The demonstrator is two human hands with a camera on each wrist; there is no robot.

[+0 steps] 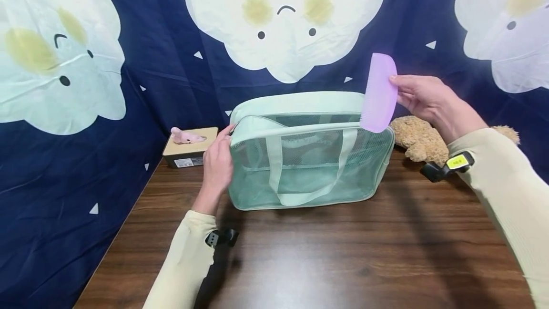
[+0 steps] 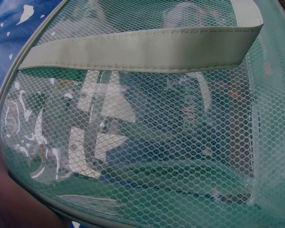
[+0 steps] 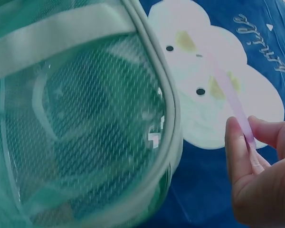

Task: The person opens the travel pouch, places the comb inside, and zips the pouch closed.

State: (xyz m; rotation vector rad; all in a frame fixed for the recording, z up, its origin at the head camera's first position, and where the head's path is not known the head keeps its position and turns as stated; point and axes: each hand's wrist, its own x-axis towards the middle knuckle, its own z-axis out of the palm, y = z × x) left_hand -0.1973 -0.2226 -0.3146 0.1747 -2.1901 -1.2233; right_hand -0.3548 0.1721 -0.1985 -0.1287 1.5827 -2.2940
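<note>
Pinches a lilac comb (image 1: 379,94) by its smooth, curved back between thumb and bent fingers of the right hand (image 1: 422,94), probably to keep the fine teeth free. Holds it tilted, off the tabletop (image 1: 300,256), overlapping the mint bag's (image 1: 253,190) top right corner in the head view; cannot tell the gap in depth. Grips the bag's upper left corner with the left hand (image 1: 218,161), fingertips partly hidden, probably to steady limp walls and keep the top gaping. Upright near the tabletop's far edge: that bag, with glossy see-through plastic, honeycomb mesh (image 2: 171,109) and a flat stitched strap handle (image 1: 274,166) drooping in a U. At the far left corner: a dark, tan-lidded box (image 1: 171,160) with a pink, soft-looking toy (image 1: 186,136) on top. Toward the far right corner, partly behind the right hand: shaggy brown plush (image 1: 422,142). Behind: creased navy cloth (image 1: 163,61).
</note>
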